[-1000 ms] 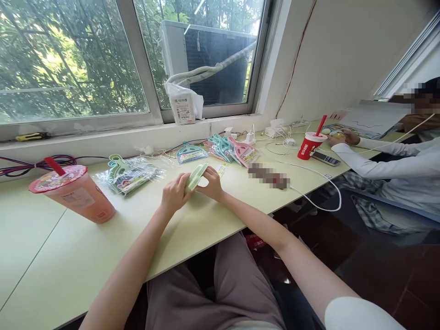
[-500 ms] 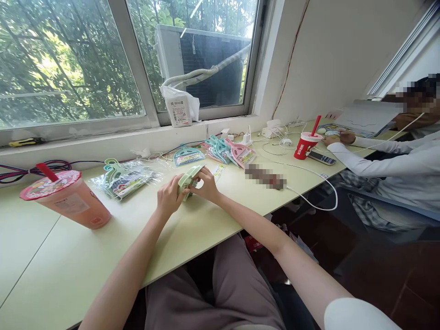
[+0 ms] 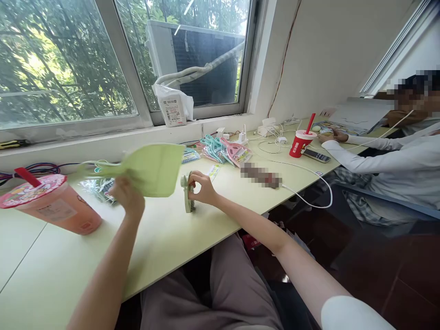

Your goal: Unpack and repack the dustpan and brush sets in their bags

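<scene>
My left hand point(image 3: 129, 195) grips a light green dustpan point(image 3: 156, 169) near its handle and holds it up over the table, smeared by motion. In my right hand point(image 3: 202, 187) is a small green brush point(image 3: 187, 197), pinched between thumb and fingers and seen nearly edge-on above the tabletop. Short greyish bristles show on its right side. A clear-wrapped pack point(image 3: 98, 188) lies behind my left hand, partly hidden by the hand and dustpan. Beyond my right hand are several packaged blue sets point(image 3: 215, 147) and a pink set point(image 3: 235, 151).
A large pink drink cup point(image 3: 68, 206) stands at the left. Farther right are a blurred-out object point(image 3: 261, 175) with a white cable, a red cup point(image 3: 300, 144) and a phone point(image 3: 315, 156). Another person in white sleeves point(image 3: 357, 156) sits at the right.
The green dustpan and brush, held together before, are now apart. My left hand has swung left and up with the dustpan; my right hand stays nearly in place with the brush.
</scene>
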{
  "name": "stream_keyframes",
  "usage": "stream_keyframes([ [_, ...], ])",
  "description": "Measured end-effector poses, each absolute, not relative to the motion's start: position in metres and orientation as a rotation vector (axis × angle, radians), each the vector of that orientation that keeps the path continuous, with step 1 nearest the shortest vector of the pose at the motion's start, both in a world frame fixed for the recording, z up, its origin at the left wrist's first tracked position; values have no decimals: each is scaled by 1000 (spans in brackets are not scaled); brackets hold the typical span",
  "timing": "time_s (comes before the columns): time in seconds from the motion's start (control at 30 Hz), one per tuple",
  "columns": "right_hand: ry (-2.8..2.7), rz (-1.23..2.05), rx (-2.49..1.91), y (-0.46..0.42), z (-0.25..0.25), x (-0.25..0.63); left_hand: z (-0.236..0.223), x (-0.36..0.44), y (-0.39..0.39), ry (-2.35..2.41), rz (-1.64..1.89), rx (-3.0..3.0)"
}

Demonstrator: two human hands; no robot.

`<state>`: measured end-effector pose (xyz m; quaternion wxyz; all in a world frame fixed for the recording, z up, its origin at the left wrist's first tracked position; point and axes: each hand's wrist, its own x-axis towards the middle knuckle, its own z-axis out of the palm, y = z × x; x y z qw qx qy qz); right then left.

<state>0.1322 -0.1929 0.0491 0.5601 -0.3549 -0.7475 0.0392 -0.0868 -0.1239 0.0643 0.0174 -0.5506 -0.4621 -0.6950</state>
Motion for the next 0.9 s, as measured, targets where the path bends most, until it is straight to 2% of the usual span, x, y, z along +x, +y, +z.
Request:
stream_keyframes([
  [0.07, -1717, 143, -861, -191, 46, 132, 77, -102, -118, -1397, -2336, -1444],
  [0.17, -1627, 134, -899, -187, 43, 133, 85, -109, -115, -1385, -2410, -1387],
  [0.4, -1447, 46, -960, -180, 43, 142, 69, -98, -115, -1595, -2152, -1638],
  [0.73, -1395, 31, -1010, -174, 40, 145, 61, -105, -104, -1948, -2060, -1815],
  [0.9, -1386, 2, -988, -173, 41, 146, 54, -108, -97, -2012, -1909, -1930],
])
